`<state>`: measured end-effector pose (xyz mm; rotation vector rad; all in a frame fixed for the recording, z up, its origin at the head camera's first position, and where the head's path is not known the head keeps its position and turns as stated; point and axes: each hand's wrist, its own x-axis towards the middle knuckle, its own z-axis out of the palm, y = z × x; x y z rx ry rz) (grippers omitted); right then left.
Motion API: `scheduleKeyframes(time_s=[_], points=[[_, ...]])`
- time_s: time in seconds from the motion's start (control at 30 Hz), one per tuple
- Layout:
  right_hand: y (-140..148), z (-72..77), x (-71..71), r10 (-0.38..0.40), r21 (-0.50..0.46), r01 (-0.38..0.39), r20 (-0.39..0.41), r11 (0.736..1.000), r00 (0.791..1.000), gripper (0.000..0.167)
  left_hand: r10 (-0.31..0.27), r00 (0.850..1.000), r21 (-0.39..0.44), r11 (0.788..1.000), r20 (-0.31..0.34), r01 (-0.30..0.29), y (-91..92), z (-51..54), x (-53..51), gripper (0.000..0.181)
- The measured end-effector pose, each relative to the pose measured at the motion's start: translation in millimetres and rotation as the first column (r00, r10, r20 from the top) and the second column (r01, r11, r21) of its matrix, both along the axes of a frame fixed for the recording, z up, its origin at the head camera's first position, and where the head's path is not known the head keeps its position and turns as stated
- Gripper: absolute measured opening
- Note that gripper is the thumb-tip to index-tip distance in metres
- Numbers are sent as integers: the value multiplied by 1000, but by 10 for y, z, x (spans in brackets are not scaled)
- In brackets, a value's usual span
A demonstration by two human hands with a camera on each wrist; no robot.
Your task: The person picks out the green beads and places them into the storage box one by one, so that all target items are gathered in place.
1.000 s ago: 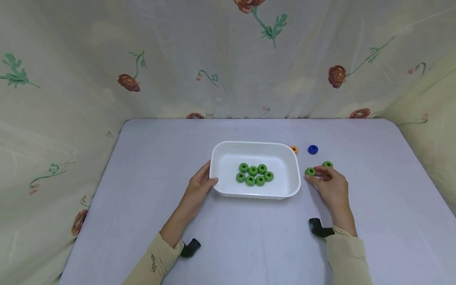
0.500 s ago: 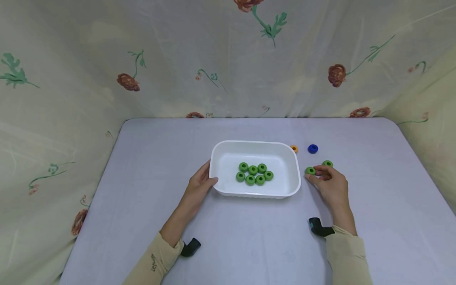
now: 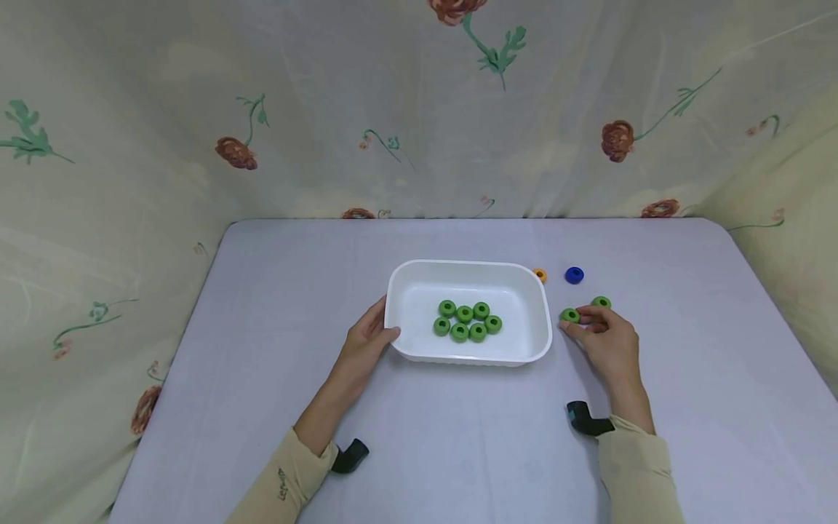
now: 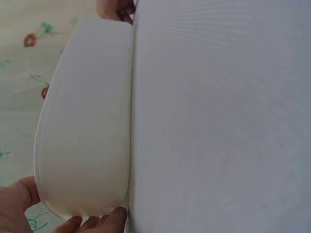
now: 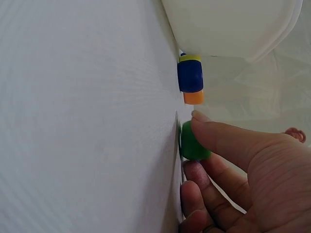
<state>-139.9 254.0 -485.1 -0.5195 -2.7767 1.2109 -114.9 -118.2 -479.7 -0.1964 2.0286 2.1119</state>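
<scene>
A white plastic tray (image 3: 517,355) stands mid-table with several green beads (image 3: 460,332) lying on its floor. My left hand (image 3: 362,347) grips its left end, thumb over the rim and fingers along the outer wall. To the right of the tray, my right hand (image 3: 607,342) pinches a green bead (image 3: 569,315) between thumb and fingers, at table level. The right wrist view shows this green bead (image 5: 193,145) partly covered by the thumb. Just behind those fingers lies another green bead (image 3: 601,301), partly hidden by the hand.
Behind my right hand lie a blue bead (image 3: 574,274) and an orange bead (image 3: 540,275), the latter partly hidden by the tray's right rim. The right wrist view also shows a bit of yellow (image 5: 190,58) by the blue one. A flowered cloth (image 3: 294,175) hangs behind the table (image 3: 458,451).
</scene>
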Motion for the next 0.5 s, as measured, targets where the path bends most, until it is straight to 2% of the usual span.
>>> scheduleKeyframes(time_s=[0.23,0.5], points=[[-10,-9,-14,-24,-20,23,-28,1000,999,46,11,1000,6,1000,8,-11,-1,6,7,67],[-30,36,-1,-39,-40,38,-20,998,999,47,5,1000,5,1000,2,-5,3,4,5,67]])
